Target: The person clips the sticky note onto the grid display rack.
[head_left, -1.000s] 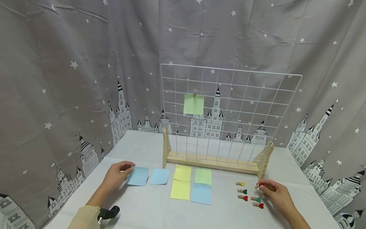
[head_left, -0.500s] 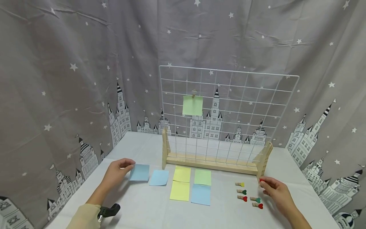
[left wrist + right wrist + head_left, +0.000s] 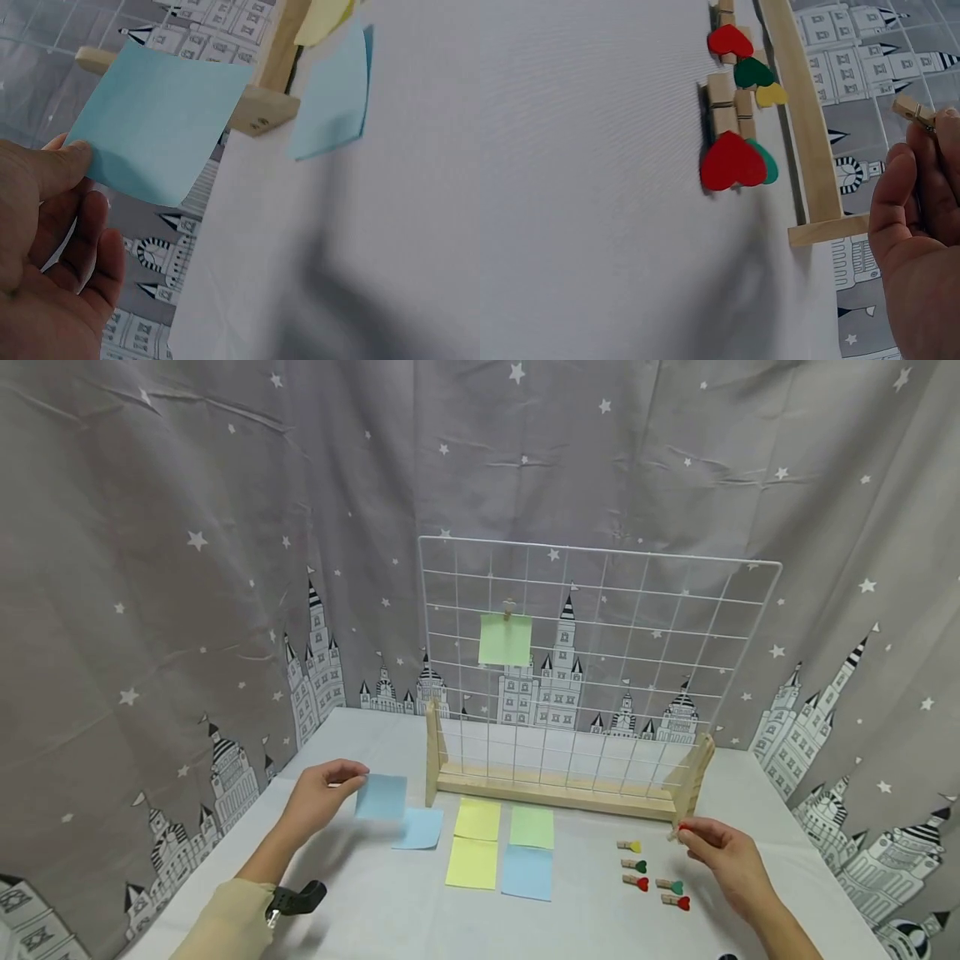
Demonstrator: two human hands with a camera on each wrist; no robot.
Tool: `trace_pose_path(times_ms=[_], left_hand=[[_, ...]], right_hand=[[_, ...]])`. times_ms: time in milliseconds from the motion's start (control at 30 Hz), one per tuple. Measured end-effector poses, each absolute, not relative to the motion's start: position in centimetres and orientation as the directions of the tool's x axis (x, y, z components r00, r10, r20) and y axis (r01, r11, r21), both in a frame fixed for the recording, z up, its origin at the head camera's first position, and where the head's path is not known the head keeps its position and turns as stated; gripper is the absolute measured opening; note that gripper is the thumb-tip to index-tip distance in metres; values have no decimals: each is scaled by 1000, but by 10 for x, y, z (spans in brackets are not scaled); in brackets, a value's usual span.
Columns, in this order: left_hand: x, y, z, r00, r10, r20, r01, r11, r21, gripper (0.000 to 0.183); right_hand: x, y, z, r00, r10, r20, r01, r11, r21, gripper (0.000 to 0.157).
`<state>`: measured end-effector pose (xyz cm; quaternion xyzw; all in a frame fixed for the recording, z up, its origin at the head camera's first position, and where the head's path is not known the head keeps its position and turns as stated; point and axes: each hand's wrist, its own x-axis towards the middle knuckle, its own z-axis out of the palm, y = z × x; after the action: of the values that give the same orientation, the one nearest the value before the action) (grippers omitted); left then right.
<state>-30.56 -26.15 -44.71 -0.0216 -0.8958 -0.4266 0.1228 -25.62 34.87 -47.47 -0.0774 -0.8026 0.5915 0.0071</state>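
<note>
My left hand (image 3: 322,793) pinches a blue sticky note (image 3: 161,124) by its corner between thumb and forefinger, holding it up above the table. Just beyond that note another blue sticky note (image 3: 420,829) lies on the table. At the right, my right hand (image 3: 723,860) holds a small wooden clothespin (image 3: 913,111) with a red heart, its end sticking out past the fingertips. Several more heart clothespins lie left of this hand, among them a yellow one (image 3: 628,846) and a red one (image 3: 731,161).
A white wire grid (image 3: 600,557) stands in a wooden base (image 3: 555,792) at the back. A green note (image 3: 505,640) hangs on it from a clothespin. Yellow notes (image 3: 472,862), a green note (image 3: 532,827) and a blue note (image 3: 527,871) lie in front of the base.
My left hand has lifted the blue sticky note off the table and moved up and to the right with it. My right hand has raised the red-heart clothespin slightly.
</note>
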Motion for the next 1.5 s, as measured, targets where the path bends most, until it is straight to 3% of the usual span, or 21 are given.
trace_pose_path(times_ms=[467,1500], left_hand=[[-317,-219,-425,-970,-16,241,192,556,809,23],[-332,-154,-397,-938,116,327,341,486,805,18]], right_hand=[[-265,335,-445,-997,78,2,20,277,-961,55],[-274,307,-404,-984,-34,177,-178,314,-932,44]])
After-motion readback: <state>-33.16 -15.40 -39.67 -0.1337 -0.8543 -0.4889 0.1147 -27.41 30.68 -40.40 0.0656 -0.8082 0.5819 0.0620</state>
